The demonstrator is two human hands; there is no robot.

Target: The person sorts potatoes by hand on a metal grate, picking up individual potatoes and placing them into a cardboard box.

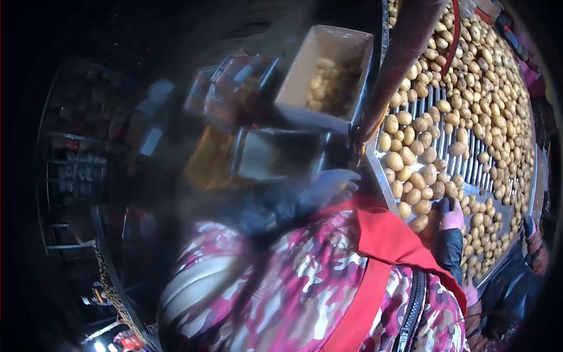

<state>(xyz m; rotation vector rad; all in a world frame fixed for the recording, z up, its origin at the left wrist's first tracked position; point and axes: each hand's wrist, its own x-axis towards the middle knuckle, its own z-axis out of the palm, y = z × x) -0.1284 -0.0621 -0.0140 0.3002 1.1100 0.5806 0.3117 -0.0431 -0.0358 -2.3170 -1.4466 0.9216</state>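
My left hand (337, 180), in a blue glove, is raised in front of my chest near the sorting table's edge. Motion smears it, and I make out nothing in it. On the right, my right hand (452, 216), in a pink and dark glove, reaches over the table among the potatoes (417, 180). Its dark fingers point forward, spread a little, against the nearest potatoes. None is plainly gripped. Under the potatoes run metal rollers (469, 161); a flat section lies closer to me.
A lined carton (295, 82) with potatoes inside stands left of the table. Beside it are a pale bin (272, 155) and a plastic-wrapped crate (237, 88). A dark reddish post (402, 58) rises along the table's edge. A co-worker's hand (530, 226) shows at the far right.
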